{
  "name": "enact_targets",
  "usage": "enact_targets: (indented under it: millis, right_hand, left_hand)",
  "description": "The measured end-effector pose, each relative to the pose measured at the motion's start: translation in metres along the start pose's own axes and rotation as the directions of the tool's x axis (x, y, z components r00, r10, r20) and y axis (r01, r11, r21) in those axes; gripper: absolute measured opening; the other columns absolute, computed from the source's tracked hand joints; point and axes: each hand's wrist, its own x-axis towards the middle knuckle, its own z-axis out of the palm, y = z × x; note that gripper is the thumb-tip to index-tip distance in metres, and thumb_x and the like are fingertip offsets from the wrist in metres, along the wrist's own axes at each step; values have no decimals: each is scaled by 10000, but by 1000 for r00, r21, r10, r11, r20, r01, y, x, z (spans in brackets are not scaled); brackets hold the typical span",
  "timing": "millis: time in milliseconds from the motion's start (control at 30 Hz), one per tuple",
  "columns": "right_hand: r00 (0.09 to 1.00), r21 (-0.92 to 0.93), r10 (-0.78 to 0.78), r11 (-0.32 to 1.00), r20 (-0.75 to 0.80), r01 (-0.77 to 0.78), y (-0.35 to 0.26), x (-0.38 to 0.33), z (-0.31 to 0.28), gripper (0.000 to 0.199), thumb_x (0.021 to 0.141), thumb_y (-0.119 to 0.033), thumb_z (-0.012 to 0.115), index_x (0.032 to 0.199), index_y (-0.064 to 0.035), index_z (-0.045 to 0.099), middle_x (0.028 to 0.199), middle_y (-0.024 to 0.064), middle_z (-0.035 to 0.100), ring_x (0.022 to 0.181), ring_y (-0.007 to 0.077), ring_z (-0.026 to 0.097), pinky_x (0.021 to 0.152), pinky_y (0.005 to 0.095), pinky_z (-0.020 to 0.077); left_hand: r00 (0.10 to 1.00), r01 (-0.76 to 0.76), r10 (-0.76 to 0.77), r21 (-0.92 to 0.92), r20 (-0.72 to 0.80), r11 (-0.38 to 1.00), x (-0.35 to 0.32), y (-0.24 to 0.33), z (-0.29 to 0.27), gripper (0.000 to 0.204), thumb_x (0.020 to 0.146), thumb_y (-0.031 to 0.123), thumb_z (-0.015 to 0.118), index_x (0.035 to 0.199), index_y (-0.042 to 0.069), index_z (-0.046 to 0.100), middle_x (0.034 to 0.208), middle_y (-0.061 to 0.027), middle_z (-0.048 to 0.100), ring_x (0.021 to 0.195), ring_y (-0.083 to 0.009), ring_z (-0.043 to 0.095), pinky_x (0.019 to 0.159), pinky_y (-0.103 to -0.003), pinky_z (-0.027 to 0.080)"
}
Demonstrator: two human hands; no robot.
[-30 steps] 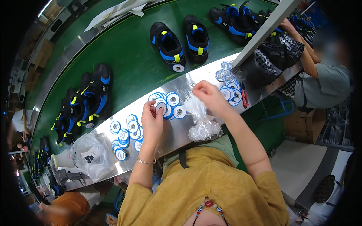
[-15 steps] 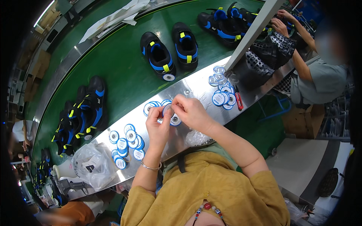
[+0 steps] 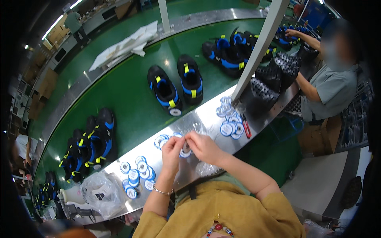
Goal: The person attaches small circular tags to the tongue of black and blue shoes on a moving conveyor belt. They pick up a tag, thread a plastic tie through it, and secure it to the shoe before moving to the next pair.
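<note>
Round blue-and-white tags (image 3: pixel 185 150) sit pinched between your two hands, just above the steel counter (image 3: pixel 206 119) and right in front of your chest. Your left hand (image 3: pixel 172 150) is curled shut with its fingertips on the left edge of the tag, a thin bracelet (image 3: pixel 162 191) showing at that wrist. Your right hand (image 3: pixel 204 146) closes on the same tag from the other side, fingers bent over its top, so both hands meet over it. How many tags are in the pinch you cannot tell from here.

Just beyond your left hand a few more of the same tags (image 3: pixel 162 139) lie on the counter. Further to your left lies a loose cluster of tags (image 3: pixel 137 174), and beside that a crumpled clear plastic bag (image 3: pixel 101 192). To your right, another pile of tags (image 3: pixel 230 119) lies at the foot of a white post (image 3: pixel 258 49), with a red-handled tool (image 3: pixel 247 129) just beside it. A small clear bag (image 3: pixel 206 168) lies under your right forearm at the counter's near edge.

Behind the counter runs a green conveyor belt (image 3: pixel 127 91). On it stands a pair of black shoes with blue and yellow trim (image 3: pixel 176 89) straight ahead of you, more such shoes (image 3: pixel 93 141) to your left and another group (image 3: pixel 228 51) to your right. Another person in a grey shirt (image 3: pixel 327 93) works at the far right, hands on dark shoes there.
</note>
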Motion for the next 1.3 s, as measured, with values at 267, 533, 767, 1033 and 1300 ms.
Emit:
enact_targets:
  millis: [267, 533, 767, 1033, 1300]
  right_hand:
    - [982, 113, 187, 976, -1, -185, 8, -14, -33, 99, 899, -111, 608, 894, -22, 565, 695, 121, 615, 592, 245, 595, 561, 332, 461]
    - [880, -270, -65, 960, -470, -73, 48, -47, -39, 66, 859, -28, 641, 882, -25, 580, 747, 142, 614, 633, 315, 619, 557, 368, 478]
    - [878, -279, -25, 952, -478, -125, 93, -63, -19, 55, 883, -86, 607, 876, -39, 579, 751, 145, 603, 681, 335, 627, 565, 384, 483]
    - [914, -296, -159, 954, -374, 45, 110, -62, -15, 123, 876, -118, 595, 973, -56, 553, 854, 107, 532, 759, 270, 580, 635, 362, 471]
    - [915, -717, 300, 572, -270, -398, 142, -106, 5, 359, 932, -206, 497, 1279, -126, 459, 1265, 129, 381, 1127, 287, 438, 952, 380, 368]
  left_hand:
    - [970, -233, 198, 311, 141, 921, 24, -24, 15, 135, 906, 65, 628, 776, 31, 612, 736, 23, 580, 634, -28, 477, 569, -187, 378]
    - [804, -590, 527, 481, 275, 648, 22, -11, 67, 188, 887, 55, 646, 724, -16, 585, 675, -105, 536, 610, -195, 503, 557, -301, 383]
    - [565, -825, 717, 281, 408, 491, 22, 4, 100, 129, 804, -22, 655, 713, 6, 568, 667, -107, 527, 584, -263, 491, 533, -339, 375]
    - [429, -900, 595, 260, 680, 351, 11, -43, 121, 95, 765, 66, 693, 798, 24, 615, 789, -113, 550, 746, -289, 542, 691, -384, 422]
    - [291, -954, 457, 223, 840, 198, 6, -79, 124, 124, 772, 156, 663, 813, 52, 608, 818, -87, 523, 810, -251, 519, 780, -372, 391]
